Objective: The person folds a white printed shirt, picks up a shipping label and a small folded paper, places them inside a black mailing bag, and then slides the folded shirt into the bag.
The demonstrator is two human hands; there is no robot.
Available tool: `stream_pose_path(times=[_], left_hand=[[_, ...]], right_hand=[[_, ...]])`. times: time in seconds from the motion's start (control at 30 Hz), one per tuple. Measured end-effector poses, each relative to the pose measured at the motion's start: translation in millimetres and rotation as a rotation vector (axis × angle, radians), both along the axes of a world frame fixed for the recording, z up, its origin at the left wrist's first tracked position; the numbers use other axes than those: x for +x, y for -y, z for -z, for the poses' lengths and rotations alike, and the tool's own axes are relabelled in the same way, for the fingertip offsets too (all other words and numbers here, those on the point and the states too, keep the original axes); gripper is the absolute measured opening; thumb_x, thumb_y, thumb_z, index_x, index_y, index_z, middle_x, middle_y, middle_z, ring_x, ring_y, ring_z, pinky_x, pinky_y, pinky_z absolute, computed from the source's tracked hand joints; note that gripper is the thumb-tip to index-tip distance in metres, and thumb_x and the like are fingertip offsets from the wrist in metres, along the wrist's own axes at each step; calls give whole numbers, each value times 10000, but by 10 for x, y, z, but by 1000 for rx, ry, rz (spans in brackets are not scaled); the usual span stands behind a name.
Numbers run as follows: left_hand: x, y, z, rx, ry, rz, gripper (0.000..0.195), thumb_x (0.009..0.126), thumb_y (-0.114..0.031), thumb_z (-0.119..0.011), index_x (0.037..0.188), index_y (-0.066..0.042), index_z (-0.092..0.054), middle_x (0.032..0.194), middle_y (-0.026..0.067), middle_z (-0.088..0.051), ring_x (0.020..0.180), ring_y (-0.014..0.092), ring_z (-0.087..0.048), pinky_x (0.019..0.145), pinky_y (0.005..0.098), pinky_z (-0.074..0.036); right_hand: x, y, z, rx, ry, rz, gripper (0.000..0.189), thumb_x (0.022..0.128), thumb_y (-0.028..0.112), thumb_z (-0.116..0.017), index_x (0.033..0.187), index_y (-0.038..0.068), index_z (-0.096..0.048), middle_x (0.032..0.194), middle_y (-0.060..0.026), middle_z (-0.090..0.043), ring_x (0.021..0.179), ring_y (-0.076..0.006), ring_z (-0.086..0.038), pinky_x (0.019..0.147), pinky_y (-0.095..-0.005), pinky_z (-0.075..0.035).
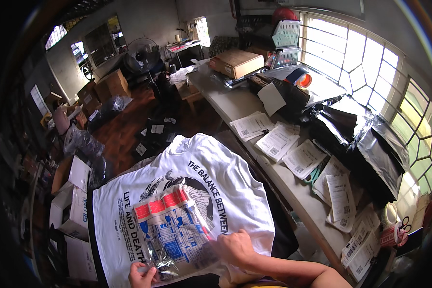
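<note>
A white printed T-shirt [241,180] lies spread out before me, over something black. On top of it rests a clear plastic bag [172,234] with a folded garment inside, printed in red and blue. My left hand [142,275] pinches the bag's lower left corner between thumb and fingers. My right hand [236,247] is curled at the bag's right edge; its fingertips are hidden, so whether it grips the plastic cannot be told.
To the right, a long table [219,97] bears stacks of printed labels [277,142], green-handled scissors [312,176], black plastic mailers [378,154] and a tape roll [304,80]. Cardboard boxes [73,205] stand at left. Black packages [153,131] lie on the floor; another person [61,118] is far left.
</note>
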State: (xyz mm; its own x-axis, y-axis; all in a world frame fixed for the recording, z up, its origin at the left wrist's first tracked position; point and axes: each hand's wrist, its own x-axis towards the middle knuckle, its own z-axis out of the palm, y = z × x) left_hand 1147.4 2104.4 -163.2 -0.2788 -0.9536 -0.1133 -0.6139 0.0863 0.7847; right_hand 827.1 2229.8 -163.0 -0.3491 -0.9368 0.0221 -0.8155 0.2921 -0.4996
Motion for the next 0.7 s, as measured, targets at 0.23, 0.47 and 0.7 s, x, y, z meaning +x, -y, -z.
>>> stream_pose_path(times=[0.23, 0.47, 0.7], left_hand=[[435, 241, -37, -569, 202, -242, 286, 801, -148, -782, 1001, -48, -602, 843, 63, -644, 718, 174, -603, 640, 300, -497], [-1094, -395, -281, -949, 369, 698, 264, 741, -376, -776, 882, -168, -696, 763, -26, -649, 585, 192, -601, 509, 321, -421], [-820, 328, -472, -611, -274, 85, 237, 975, -209, -585, 828, -22, -600, 774, -2, -603, 730, 92, -551, 672, 268, -456]], right_hand=[[26, -45, -9, -278, -81, 194, 215, 881, 305, -620, 891, 90, -629, 918, -99, -587, 892, -279, -569, 791, -402, -389], [-369, -50, 101, -548, 47, 85, 222, 818, 209, -692, 984, 87, -609, 925, -121, -566, 890, -292, -563, 765, -399, -430], [-2351, -111, -490, -309, -458, 821, 207, 861, 236, -652, 919, 38, -668, 931, -149, -635, 938, -292, -590, 824, -429, -437]])
